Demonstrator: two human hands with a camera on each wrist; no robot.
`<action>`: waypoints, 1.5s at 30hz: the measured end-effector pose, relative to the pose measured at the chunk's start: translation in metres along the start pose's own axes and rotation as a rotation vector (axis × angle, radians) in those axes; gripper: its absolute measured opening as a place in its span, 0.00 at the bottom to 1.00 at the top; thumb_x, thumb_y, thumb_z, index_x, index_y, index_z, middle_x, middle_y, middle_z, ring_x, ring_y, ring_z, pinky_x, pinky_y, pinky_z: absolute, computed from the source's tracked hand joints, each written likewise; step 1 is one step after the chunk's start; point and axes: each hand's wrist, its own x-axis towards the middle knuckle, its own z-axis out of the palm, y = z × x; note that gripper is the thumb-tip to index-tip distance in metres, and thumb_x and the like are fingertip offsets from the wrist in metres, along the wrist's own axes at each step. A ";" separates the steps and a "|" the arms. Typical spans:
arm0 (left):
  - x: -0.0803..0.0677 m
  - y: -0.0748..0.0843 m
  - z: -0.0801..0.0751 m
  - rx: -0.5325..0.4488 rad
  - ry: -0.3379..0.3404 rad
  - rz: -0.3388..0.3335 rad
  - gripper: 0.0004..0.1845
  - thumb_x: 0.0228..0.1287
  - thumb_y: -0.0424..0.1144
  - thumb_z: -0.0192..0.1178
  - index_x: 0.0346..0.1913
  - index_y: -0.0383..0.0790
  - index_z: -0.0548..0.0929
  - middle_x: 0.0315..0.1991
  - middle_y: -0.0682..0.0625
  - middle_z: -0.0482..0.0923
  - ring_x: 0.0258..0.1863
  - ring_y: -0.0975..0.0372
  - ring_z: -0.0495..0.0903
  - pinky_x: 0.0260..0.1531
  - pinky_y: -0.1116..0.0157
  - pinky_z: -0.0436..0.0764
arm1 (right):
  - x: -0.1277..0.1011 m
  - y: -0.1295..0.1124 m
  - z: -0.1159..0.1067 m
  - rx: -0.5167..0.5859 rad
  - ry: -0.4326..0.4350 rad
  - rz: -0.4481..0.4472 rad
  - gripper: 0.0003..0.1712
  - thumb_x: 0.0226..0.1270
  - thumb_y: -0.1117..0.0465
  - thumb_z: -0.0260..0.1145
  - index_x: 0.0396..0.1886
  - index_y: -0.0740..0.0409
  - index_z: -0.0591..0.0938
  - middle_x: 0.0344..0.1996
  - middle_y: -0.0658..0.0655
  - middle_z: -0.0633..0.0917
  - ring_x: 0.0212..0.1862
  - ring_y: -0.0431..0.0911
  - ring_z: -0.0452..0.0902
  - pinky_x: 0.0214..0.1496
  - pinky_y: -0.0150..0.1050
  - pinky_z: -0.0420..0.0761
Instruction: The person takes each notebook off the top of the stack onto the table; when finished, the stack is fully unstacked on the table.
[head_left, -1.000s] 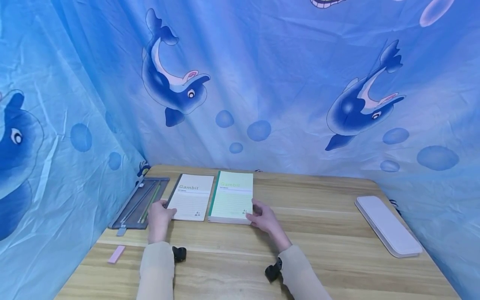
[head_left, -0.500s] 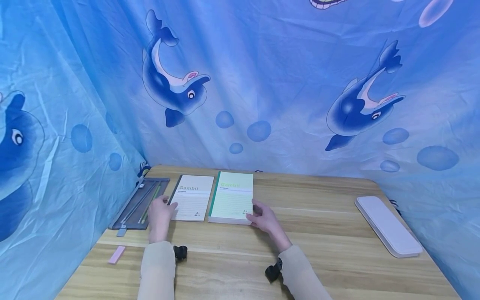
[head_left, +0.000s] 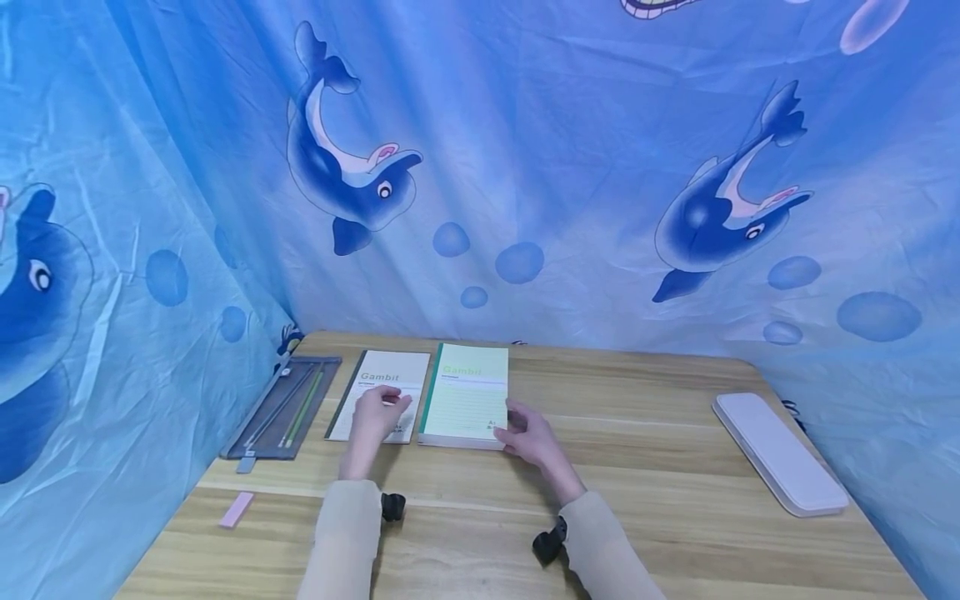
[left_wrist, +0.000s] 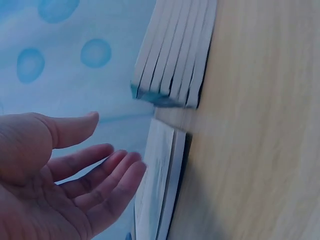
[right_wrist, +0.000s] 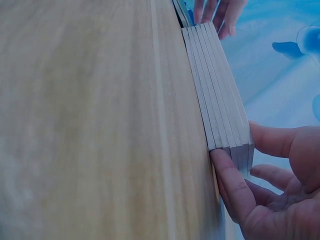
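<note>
A stack of several notebooks with green spines (head_left: 465, 400) lies flat at the middle of the table. My right hand (head_left: 528, 433) holds its near right corner, thumb on the top cover and fingers against the side, as the right wrist view shows. Left of it lies a thinner set of white notebooks with dark spines (head_left: 386, 367). Over these my left hand (head_left: 377, 412) hovers with relaxed, slightly bent fingers and nothing in it. In the left wrist view its fingertips (left_wrist: 135, 167) appear close to the white notebooks; whether they touch cannot be told.
A dark mesh pencil pouch (head_left: 272, 400) with pencils, one of them a green pencil (head_left: 303, 408), lies at the left. Nearer sits a pink eraser-like block (head_left: 237, 509). A white oblong case (head_left: 780, 454) lies far right. A blue dolphin-print curtain (head_left: 585, 208) stands behind the table.
My left hand has left the left edge of the white notebooks and moved right, above their covers. My right hand stays at the green-spined stack's corner.
</note>
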 end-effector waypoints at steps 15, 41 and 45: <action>-0.006 0.014 0.022 0.029 -0.180 -0.018 0.20 0.62 0.34 0.67 0.53 0.24 0.81 0.39 0.41 0.84 0.39 0.52 0.82 0.35 0.60 0.82 | -0.001 -0.002 0.001 -0.008 0.037 -0.021 0.39 0.61 0.67 0.71 0.70 0.73 0.65 0.59 0.73 0.75 0.57 0.63 0.76 0.46 0.44 0.85; -0.007 0.013 0.024 0.081 -0.176 -0.017 0.18 0.61 0.36 0.69 0.50 0.26 0.84 0.40 0.40 0.85 0.37 0.54 0.82 0.37 0.58 0.82 | -0.004 -0.002 0.004 -0.068 0.058 -0.022 0.20 0.64 0.66 0.70 0.49 0.75 0.76 0.28 0.56 0.78 0.24 0.42 0.78 0.28 0.35 0.81; -0.008 0.015 0.023 0.088 -0.174 -0.016 0.19 0.61 0.36 0.69 0.51 0.26 0.84 0.40 0.41 0.85 0.36 0.55 0.82 0.36 0.58 0.82 | -0.003 -0.004 0.004 -0.066 0.066 -0.017 0.18 0.64 0.67 0.70 0.49 0.75 0.77 0.28 0.56 0.78 0.23 0.42 0.77 0.27 0.35 0.81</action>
